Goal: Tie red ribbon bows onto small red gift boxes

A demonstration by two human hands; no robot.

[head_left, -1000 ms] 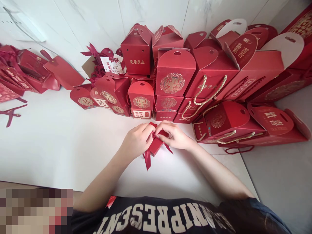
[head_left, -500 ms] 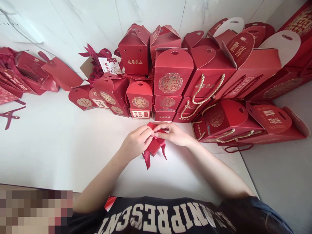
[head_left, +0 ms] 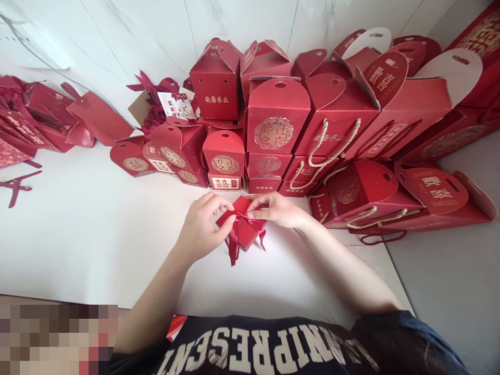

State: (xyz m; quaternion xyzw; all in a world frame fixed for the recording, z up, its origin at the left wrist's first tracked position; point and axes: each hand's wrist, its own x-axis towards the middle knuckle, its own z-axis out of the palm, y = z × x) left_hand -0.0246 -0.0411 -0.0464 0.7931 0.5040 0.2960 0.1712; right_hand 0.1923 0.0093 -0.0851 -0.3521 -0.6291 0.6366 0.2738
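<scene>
Between my hands, a small red box (head_left: 247,237) stands on the white table. A dark red ribbon (head_left: 233,249) is tied across its top, with a small knot or bow in the middle and two tails hanging down the near sides. My left hand (head_left: 209,221) is at the box's left side, thumb and fingertips pinching the ribbon by the knot. From the right, my right hand (head_left: 275,210) pinches the ribbon between thumb and index finger, just right of the knot.
Stacked red gift boxes (head_left: 279,114) with gold print and rope handles line the wall behind. More red boxes (head_left: 50,112) are at the far left, near a loose ribbon piece (head_left: 17,188). A ribbon pile (head_left: 158,122) holds a white card. The white table (head_left: 97,234) reaches toward my body.
My left hand has moved left, away from my right hand, its fingers more spread, and the knot now shows between them. My right hand has barely moved.
</scene>
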